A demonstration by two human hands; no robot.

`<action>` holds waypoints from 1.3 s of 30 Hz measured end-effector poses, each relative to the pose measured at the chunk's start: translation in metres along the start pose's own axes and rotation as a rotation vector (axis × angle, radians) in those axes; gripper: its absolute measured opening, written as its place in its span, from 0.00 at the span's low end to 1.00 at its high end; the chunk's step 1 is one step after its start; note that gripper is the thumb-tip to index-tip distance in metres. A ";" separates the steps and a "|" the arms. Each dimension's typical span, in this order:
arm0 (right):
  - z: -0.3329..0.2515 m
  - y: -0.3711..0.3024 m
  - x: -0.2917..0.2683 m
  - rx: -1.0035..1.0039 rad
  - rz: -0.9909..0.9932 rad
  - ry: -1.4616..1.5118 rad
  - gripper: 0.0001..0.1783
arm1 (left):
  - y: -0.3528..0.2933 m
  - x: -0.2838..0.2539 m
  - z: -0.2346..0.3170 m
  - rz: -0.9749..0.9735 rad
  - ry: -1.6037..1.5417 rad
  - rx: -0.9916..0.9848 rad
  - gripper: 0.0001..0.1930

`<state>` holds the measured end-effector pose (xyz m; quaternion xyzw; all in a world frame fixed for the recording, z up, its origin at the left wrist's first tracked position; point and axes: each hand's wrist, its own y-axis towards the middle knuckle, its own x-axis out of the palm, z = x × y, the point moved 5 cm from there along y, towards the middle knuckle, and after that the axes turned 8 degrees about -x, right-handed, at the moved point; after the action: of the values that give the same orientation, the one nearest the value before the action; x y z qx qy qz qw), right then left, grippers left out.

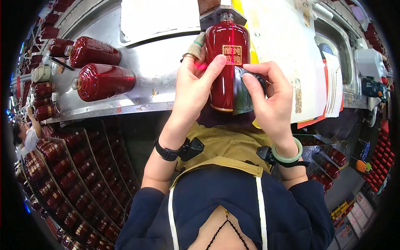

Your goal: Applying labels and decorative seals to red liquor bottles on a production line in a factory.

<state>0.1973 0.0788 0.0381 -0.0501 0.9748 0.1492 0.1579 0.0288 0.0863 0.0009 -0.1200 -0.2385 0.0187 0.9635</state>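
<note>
A red glass bottle with a gold square label lies in front of me, its clear neck against a metal block at the far side. A bright red light line runs along it. My left hand grips its left side, thumb across the front below the label; a cloth cover wraps one finger. My right hand pinches a dark, glossy, flat piece against the bottle's lower right front. Whether that piece is a film or a scraper I cannot tell. Fingers behind it are partly hidden.
Two more red bottles lie on the steel bench at left, with others behind. White sheets cover the bench at right, beside a sink. Racks of red bottles stand lower left, where another person is visible.
</note>
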 end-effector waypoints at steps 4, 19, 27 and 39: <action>0.011 0.024 -0.042 0.054 0.136 0.247 0.06 | 0.004 -0.018 0.006 0.059 0.010 -0.030 0.34; 0.041 0.034 0.010 0.311 -0.083 0.379 0.19 | 0.002 0.004 -0.003 0.104 -0.011 0.028 0.34; 0.039 0.036 0.007 0.313 -0.077 0.424 0.21 | 0.002 0.008 -0.003 0.077 -0.086 0.022 0.33; -0.046 0.082 -0.012 -0.817 -0.127 -0.546 0.19 | -0.005 0.009 -0.001 0.097 0.102 0.075 0.42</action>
<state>0.1831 0.1433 0.1063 -0.1261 0.7549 0.5168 0.3836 0.0367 0.0819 0.0057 -0.0960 -0.1823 0.0680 0.9762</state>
